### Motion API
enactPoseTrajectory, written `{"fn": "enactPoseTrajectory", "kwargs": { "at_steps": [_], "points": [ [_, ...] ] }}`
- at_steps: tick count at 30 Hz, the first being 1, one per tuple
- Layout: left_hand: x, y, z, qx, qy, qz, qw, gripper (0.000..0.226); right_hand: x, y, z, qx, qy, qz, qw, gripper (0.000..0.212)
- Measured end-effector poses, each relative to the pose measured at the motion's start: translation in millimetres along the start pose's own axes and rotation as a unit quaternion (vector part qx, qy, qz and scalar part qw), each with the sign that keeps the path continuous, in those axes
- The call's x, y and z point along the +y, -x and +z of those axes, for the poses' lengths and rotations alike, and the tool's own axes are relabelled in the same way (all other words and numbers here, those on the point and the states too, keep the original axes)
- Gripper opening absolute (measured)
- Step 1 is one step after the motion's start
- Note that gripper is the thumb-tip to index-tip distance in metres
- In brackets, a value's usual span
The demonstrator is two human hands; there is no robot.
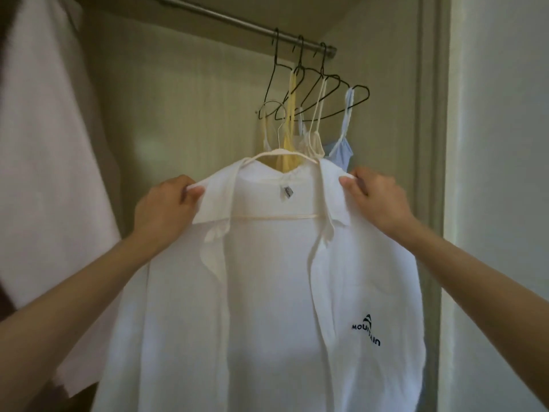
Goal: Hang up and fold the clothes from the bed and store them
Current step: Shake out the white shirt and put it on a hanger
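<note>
A white open-front shirt (pixel 267 292) with a dark "MOUNTAIN" logo sits on a cream hanger (pixel 279 151), held up in front of the closet. My left hand (pixel 166 206) pinches the shirt's left shoulder by the collar. My right hand (pixel 377 197) pinches the right shoulder. The hanger's hook (pixel 273 114) is below the metal rod (pixel 237 23) and does not touch it.
Black wire hangers (pixel 320 93) hang at the rod's right end with a yellow strap top (pixel 289 138), a white one and a light blue one (pixel 341 150). A white garment (pixel 50 144) hangs at the left. The closet frame (pixel 430 144) stands at the right.
</note>
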State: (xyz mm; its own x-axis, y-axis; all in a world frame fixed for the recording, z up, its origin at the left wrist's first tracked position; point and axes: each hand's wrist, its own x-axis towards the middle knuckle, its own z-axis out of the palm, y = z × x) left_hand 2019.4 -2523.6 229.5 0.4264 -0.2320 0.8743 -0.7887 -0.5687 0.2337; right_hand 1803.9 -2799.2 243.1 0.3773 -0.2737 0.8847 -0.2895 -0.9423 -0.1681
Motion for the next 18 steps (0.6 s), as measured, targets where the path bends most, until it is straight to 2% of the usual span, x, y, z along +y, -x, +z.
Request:
{"fn": "enactPoseTrajectory", "kwargs": {
  "at_steps": [4, 8, 11, 14, 18],
  "points": [
    [-9.7, -11.6, 9.5, 0.035, -0.067, 0.022, 0.997, 0.032, -0.6, -31.2, 17.0, -0.039, -0.034, -0.036, 0.998, 0.032],
    [-17.5, -30.4, 17.5, 0.014, -0.098, -0.019, 0.995, 0.028, -1.8, -66.5, 22.4, -0.103, -0.071, -0.087, 0.988, 0.038],
    [-22.2, -47.8, 20.2, -0.019, -0.110, -0.044, 0.993, 0.028, -1.8, -91.9, 8.4, -0.212, -0.128, -0.124, 0.961, 0.046],
    [-22.3, -62.9, 28.9, -0.058, -0.115, -0.071, 0.989, 0.031, -3.5, -102.6, -8.3, -0.312, -0.218, -0.114, 0.918, 0.041],
    [-11.7, -76.0, 47.6, -0.103, -0.081, -0.095, 0.987, 0.029, -7.0, -104.3, -15.3, -0.340, -0.311, -0.074, 0.884, 0.029]
  ]
}}
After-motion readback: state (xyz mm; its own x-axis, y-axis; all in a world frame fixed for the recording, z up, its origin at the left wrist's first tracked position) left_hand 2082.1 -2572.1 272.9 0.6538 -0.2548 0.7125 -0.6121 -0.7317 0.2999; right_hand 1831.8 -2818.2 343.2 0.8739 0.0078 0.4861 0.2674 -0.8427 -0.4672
